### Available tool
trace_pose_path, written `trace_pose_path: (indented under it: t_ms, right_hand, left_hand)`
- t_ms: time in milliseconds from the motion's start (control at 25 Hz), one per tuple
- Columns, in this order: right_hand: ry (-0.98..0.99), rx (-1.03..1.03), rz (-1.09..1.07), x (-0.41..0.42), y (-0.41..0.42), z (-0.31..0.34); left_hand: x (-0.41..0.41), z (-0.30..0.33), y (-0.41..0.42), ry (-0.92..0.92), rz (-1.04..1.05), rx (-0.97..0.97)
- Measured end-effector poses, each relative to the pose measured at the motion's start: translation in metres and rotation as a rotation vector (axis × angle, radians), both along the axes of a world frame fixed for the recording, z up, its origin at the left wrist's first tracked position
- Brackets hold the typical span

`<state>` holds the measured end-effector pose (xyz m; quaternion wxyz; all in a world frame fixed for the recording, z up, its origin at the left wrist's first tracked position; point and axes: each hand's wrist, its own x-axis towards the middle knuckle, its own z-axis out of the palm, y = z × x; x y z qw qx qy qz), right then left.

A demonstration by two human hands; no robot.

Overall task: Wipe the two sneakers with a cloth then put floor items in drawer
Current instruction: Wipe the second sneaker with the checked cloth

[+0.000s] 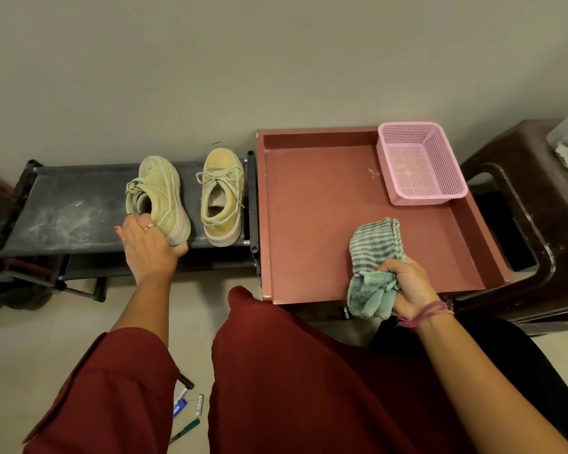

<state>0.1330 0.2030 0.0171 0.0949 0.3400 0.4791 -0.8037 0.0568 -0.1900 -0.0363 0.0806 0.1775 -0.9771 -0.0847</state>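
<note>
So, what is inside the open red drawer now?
Inside the red drawer, a pink basket stands in the far right corner, seemingly empty. The striped cloth in the right hand covers a part of the floor.

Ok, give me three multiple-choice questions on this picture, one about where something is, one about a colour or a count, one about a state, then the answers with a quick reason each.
1. Where is the pink basket?
A. on the shoe rack
B. in the far right corner of the open red drawer
C. on the floor

2. How many sneakers are on the black shoe rack?
A. one
B. two
C. three

3. What is the right hand doing?
A. gripping the striped green cloth
B. resting flat and holding nothing
C. holding a sneaker

Answers:
1 B, the basket sits inside the drawer at its far right corner.
2 B, the left sneaker and the right sneaker stand side by side.
3 A, its fingers are curled round the bunched cloth, while the left hand holds the left sneaker's heel.
</note>
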Motion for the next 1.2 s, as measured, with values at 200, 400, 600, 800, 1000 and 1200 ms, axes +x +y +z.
trace_pose_path:
  t_ms: [200,400,600,800,1000,1200]
  right_hand:
    - [0.009,-0.015,-0.012,0.005,0.001,0.007]
    - [0.03,-0.062,-0.01,0.01,-0.001,0.016]
    - [0.083,-0.089,-0.015,0.021,-0.004,0.038]
    - [0.156,-0.122,-0.023,0.049,0.0,0.062]
    - [0.212,-0.069,0.037,0.072,0.015,0.075]
    - [0.269,0.179,0.182,0.082,0.019,0.088]
  left_hand:
    - [0.009,0.031,-0.005,0.108,-0.047,0.221]
    - [0.022,0.084,-0.017,0.22,-0.121,0.328]
    - [0.045,0.138,0.011,0.213,-0.374,0.369]
    - [0.077,0.177,0.081,0.16,-0.587,0.461]
    - [0.093,0.186,0.151,-0.045,-0.783,0.499]
    - [0.105,0.189,0.199,-0.221,-0.882,0.397]
